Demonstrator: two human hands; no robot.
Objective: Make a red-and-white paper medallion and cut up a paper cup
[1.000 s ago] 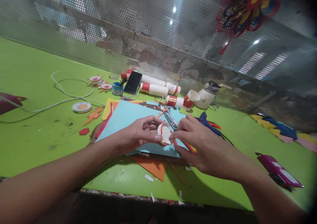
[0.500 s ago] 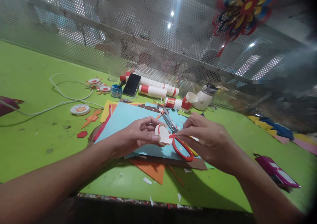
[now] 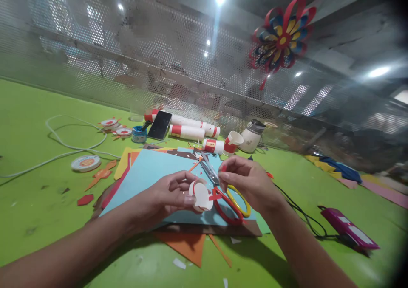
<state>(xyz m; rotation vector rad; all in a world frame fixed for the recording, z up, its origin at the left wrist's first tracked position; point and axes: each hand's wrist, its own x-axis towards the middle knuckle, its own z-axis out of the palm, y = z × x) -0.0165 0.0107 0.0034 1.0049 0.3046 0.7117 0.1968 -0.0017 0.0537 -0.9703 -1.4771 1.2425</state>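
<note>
My left hand (image 3: 170, 194) is closed on a small white paper cup (image 3: 200, 194) with a red stripe, held on its side over a light blue paper sheet (image 3: 153, 173). My right hand (image 3: 247, 179) is just right of the cup, fingers pinched around a small red paper piece (image 3: 223, 168). Below and between the hands lie scissors (image 3: 228, 196) with one red and one yellow handle loop, blades pointing away from me.
Glue tubes (image 3: 186, 131), a phone (image 3: 159, 125), another red-striped cup (image 3: 233, 141) and a white jar (image 3: 251, 137) line the mesh wall. Coloured paper sheets, scraps, a tape roll (image 3: 85, 162), a white cable and a pink object (image 3: 349, 227) lie on the green table (image 3: 47, 203). A paper flower (image 3: 280, 37) hangs above.
My right hand has lifted away from the cup, uncovering the scissors handles. The view has tilted upward, so everything sits lower in the picture.
</note>
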